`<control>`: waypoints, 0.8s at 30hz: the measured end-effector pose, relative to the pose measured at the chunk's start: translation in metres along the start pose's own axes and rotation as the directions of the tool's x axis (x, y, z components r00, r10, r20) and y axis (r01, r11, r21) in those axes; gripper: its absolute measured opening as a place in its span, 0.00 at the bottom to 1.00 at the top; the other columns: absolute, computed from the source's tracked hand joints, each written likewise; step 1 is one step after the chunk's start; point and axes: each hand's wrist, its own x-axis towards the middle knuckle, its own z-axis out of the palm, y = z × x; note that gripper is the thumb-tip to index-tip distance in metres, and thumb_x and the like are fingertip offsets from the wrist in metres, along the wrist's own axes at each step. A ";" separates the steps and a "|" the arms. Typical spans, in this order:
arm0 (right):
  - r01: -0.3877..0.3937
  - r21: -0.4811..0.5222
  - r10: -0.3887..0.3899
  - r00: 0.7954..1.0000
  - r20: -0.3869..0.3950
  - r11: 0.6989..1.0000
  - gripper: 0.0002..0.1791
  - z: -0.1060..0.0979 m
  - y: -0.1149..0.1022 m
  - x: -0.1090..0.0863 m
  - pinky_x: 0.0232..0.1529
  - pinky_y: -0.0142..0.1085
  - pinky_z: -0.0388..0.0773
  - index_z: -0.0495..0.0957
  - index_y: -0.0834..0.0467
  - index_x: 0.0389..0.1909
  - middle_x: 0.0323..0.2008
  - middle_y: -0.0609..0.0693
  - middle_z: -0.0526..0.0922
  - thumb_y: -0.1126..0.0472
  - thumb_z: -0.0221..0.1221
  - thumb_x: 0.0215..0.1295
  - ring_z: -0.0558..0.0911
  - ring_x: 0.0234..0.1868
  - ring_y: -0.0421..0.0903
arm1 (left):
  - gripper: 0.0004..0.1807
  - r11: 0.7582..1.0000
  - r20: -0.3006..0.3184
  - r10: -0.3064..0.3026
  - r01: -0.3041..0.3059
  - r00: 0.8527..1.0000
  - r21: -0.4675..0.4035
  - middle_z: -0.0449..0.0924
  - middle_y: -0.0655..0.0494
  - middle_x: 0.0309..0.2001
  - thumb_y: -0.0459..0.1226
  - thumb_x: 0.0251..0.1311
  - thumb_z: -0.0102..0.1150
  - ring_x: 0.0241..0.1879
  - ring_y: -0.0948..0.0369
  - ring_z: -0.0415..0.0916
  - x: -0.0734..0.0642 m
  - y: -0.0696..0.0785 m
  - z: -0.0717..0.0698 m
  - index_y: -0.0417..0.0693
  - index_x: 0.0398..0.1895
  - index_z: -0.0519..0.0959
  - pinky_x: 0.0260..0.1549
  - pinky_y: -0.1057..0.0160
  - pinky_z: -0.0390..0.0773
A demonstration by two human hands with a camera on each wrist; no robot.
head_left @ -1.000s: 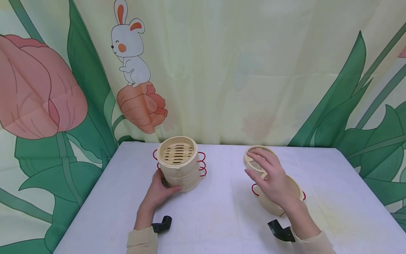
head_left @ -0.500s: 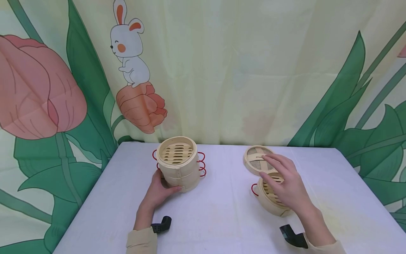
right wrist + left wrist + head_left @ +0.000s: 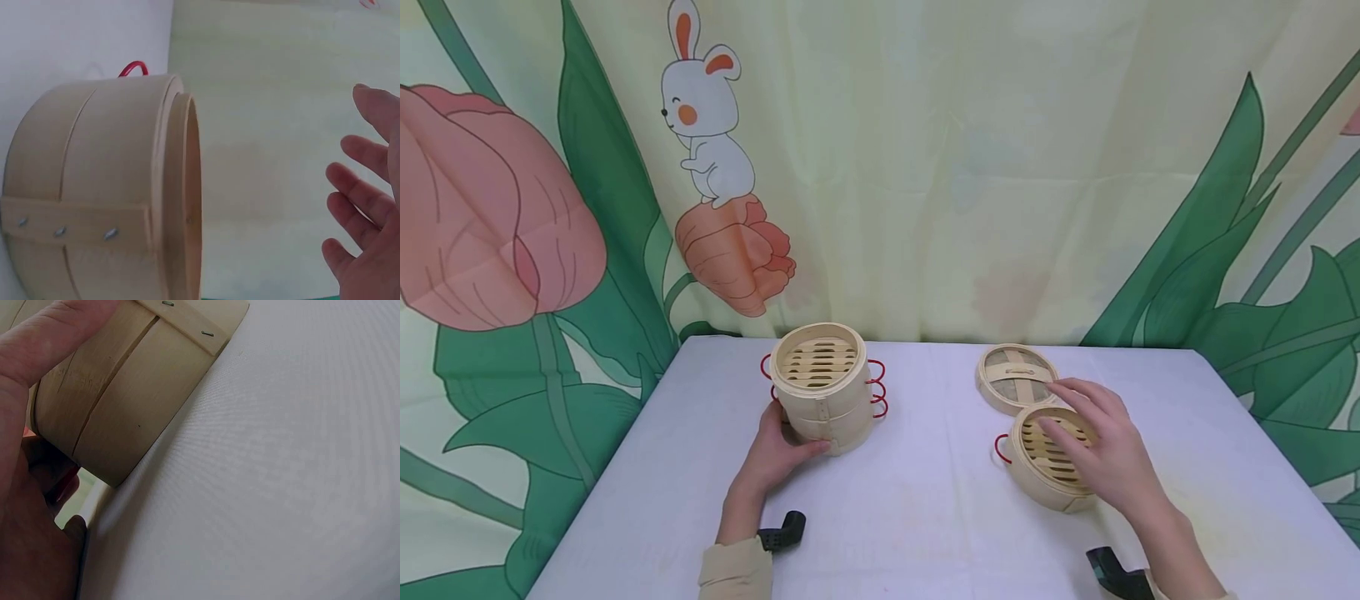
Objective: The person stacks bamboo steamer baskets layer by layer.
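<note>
A stack of bamboo steamer baskets (image 3: 835, 417) with red side loops stands on the left of the table. My left hand (image 3: 771, 450) grips the lowest basket, thumb along its front and fingers round its left side. In the left wrist view, the basket wall (image 3: 144, 394) sits on the cloth under my thumb. On the right lies a single steamer basket (image 3: 1048, 487) with a slatted base. My right hand (image 3: 1108, 446) hovers above it, fingers spread and holding nothing. The right wrist view shows that hand (image 3: 375, 206) apart from the basket's rim (image 3: 184, 187).
Behind the single basket, a round bamboo lid (image 3: 1018, 377) with a small handle lies on the table. White cloth (image 3: 917, 517) covers the tabletop between the stack and the single basket. A printed curtain (image 3: 910, 167) hangs along the table's back edge.
My right hand has moved rightward and toward me, off the lid area, uncovering the lid and more of the single basket. The left hand and the stack stay put.
</note>
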 end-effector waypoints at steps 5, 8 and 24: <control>-0.060 -0.011 0.060 0.998 0.029 0.998 0.26 -0.005 0.005 -0.008 0.63 0.54 0.63 0.80 0.61 0.57 0.58 0.56 0.76 0.67 0.73 0.56 0.67 0.63 0.59 | 0.61 1.000 -0.007 -0.014 0.015 1.000 0.021 0.61 0.43 0.71 0.44 0.43 0.84 0.73 0.48 0.55 0.001 -0.002 0.001 0.43 0.75 0.52 0.71 0.44 0.54; -0.085 -0.009 0.086 0.996 0.039 0.996 0.25 -0.007 0.008 -0.013 0.63 0.55 0.62 0.80 0.61 0.57 0.58 0.57 0.76 0.66 0.72 0.57 0.67 0.63 0.59 | 0.61 1.000 -0.008 -0.013 0.014 1.000 0.028 0.60 0.42 0.71 0.44 0.43 0.84 0.73 0.47 0.55 0.001 -0.002 0.000 0.42 0.75 0.52 0.71 0.43 0.54; -0.125 -0.024 0.127 0.984 0.129 0.992 0.28 -0.017 0.028 -0.028 0.55 0.70 0.63 0.79 0.63 0.58 0.60 0.59 0.75 0.65 0.74 0.56 0.66 0.62 0.63 | 0.60 1.000 -0.001 0.000 0.000 1.000 -0.006 0.61 0.44 0.71 0.41 0.43 0.84 0.73 0.48 0.55 -0.002 0.002 0.000 0.44 0.75 0.53 0.71 0.43 0.53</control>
